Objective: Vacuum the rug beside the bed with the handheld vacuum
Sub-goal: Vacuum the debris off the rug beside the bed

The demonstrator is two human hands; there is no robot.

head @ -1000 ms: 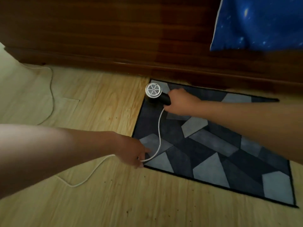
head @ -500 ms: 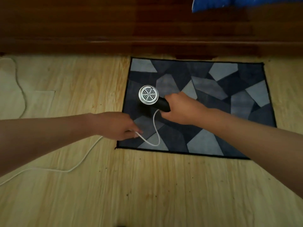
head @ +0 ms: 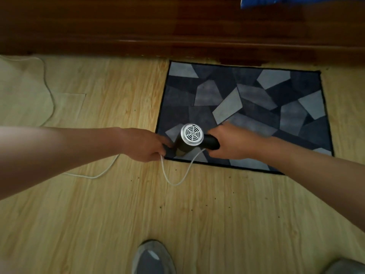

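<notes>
The right hand (head: pixel 235 143) curls its fingers round the black handle of the handheld vacuum (head: pixel 191 138), whose round white grille faces up towards the camera. The vacuum sits over the near left corner of the grey patterned rug (head: pixel 256 107), which lies on the wooden floor (head: pixel 197 214) just in front of the dark wooden bed frame (head: pixel 177 26). The left hand (head: pixel 146 145), just left of the vacuum, pinches the cord (head: pixel 173 182), which sags in a loop onto the floor near the rug's near edge and trails away left. A grey shoe (head: pixel 153 258) shows at the near edge
</notes>
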